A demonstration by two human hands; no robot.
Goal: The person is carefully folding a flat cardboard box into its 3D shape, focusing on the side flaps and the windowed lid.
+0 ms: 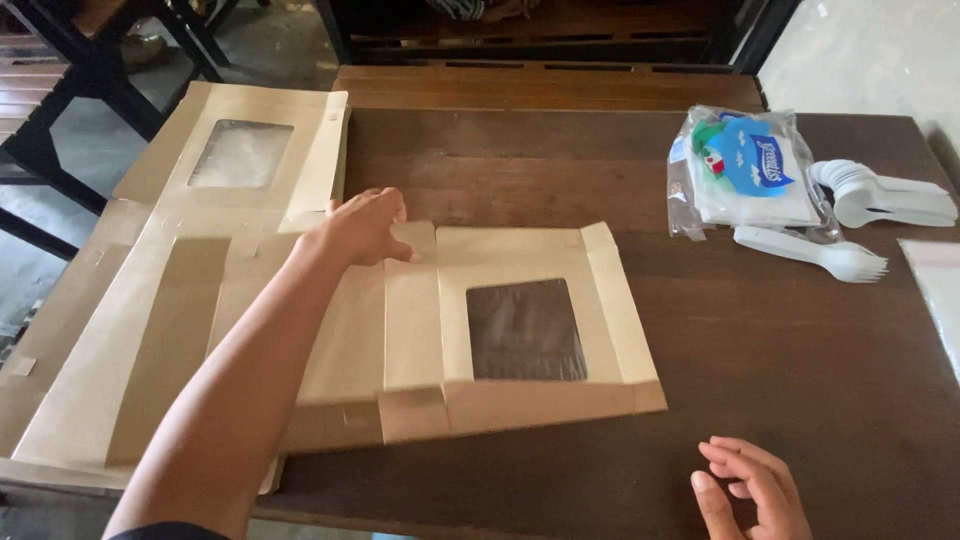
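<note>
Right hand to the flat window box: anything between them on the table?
Nothing visible. The right hand hovers open over bare dark table, and the stretch up to the flat window box holds nothing. The napkin pack and white plastic forks lie farther back, off that line. The left hand already rests on the box.

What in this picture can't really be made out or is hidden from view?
Head view only:
- Right hand: cut off by the bottom edge.
- Clear bag: cut off by the right edge.
- Flat box blank: its left part is hidden under the left hand and forearm.
- White plastic forks: too bunched to count.
</note>
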